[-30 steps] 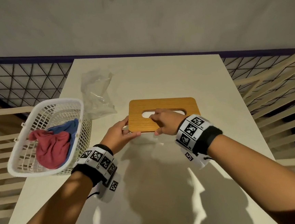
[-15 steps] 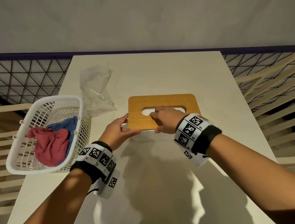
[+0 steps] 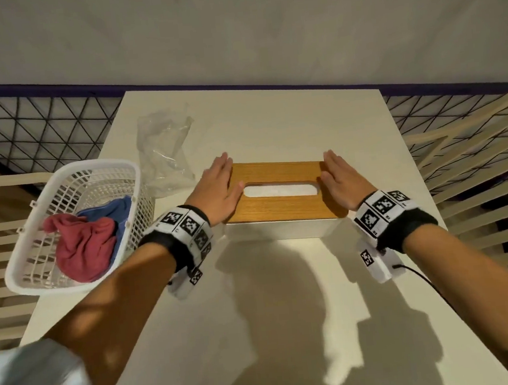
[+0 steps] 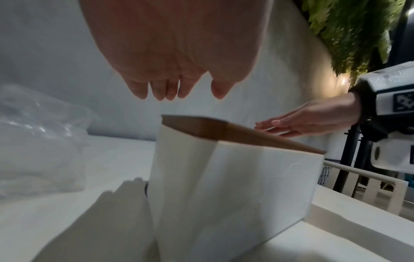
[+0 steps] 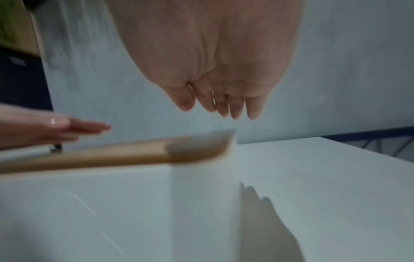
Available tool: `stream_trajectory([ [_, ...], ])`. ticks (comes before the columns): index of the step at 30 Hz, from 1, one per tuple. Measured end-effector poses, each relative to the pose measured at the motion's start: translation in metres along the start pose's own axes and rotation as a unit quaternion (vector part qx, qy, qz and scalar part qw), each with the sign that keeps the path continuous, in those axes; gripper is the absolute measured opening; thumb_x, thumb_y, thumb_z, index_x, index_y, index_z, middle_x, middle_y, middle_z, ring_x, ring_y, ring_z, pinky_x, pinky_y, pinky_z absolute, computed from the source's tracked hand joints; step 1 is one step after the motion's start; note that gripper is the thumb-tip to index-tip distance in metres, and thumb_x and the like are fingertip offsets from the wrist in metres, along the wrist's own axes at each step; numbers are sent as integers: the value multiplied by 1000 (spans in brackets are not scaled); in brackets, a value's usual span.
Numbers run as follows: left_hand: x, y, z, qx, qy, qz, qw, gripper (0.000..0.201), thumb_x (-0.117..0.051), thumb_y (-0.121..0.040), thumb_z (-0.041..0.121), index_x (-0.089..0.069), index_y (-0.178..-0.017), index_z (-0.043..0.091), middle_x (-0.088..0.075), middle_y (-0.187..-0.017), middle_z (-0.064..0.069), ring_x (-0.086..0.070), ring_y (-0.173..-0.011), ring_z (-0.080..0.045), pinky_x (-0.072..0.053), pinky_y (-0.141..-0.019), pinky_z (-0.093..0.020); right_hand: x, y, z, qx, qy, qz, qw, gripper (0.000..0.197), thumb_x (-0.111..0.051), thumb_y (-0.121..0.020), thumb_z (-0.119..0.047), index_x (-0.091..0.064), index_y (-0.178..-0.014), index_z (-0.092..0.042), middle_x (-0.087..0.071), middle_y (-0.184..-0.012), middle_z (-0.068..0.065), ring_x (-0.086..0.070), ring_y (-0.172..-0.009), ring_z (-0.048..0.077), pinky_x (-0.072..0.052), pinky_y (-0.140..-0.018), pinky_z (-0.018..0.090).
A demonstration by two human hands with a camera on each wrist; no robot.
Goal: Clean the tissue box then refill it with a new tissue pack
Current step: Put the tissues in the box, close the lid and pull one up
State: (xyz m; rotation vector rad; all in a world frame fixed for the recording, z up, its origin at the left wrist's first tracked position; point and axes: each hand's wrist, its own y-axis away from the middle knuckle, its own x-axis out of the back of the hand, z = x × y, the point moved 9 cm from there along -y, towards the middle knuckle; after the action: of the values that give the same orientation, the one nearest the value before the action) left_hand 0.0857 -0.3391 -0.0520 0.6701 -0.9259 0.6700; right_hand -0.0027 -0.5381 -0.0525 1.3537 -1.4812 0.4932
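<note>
Two flat hands, left hand (image 3: 219, 186) and right hand (image 3: 344, 181), flank one tissue box (image 3: 281, 202)

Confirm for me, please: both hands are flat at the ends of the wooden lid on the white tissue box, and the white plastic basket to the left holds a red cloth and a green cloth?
One detail is off. In the head view, the white plastic basket holds a red cloth and a blue cloth, not a green one. The rest stands: the left hand and right hand are flat at the ends of the wooden lid on the white tissue box.
</note>
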Motion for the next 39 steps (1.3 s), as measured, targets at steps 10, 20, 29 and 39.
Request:
stream_trajectory([
  [10, -26, -17, 5, -8, -50, 29, 998, 64, -27, -97, 39, -1, -147, 9, 5, -158, -6, 10, -145, -18, 11, -115, -32, -24, -10, 20, 25, -6, 31, 999, 51, -17, -100, -34, -8, -147, -17, -3, -158, -3, -7, -145, 17, 4, -116, 38],
  [20, -17, -22, 3, -4, -3, 96, 995, 72, -35, -82, 44, -23, -143, 7, -28, -146, -8, -32, -133, -22, -27, -111, -33, -20, -13, 18, 33, -87, 76, 993, 50, -25, -99, -32, -17, -146, -16, -13, -156, -1, -35, -133, 24, -30, -110, 37],
  [29, -16, -30, 4, 20, -38, 83, 996, 66, -38, -91, 44, -21, -144, 9, -27, -144, -6, -34, -130, -23, -28, -110, -34, -11, -34, 33, -10, -108, 28, 994, 47, -18, -100, -37, -19, -145, -24, -29, -152, 6, -27, -139, 25, -13, -118, 40],
  [39, -19, -27, 9, 32, -63, 54, 996, 62, -32, -95, 40, -16, -145, 8, -21, -151, -7, -17, -141, -24, -11, -118, -42, -14, -28, 31, -32, -169, 16, 985, 47, -15, -100, -39, -15, -145, -28, -33, -151, 7, -36, -135, 26, -25, -112, 34],
])
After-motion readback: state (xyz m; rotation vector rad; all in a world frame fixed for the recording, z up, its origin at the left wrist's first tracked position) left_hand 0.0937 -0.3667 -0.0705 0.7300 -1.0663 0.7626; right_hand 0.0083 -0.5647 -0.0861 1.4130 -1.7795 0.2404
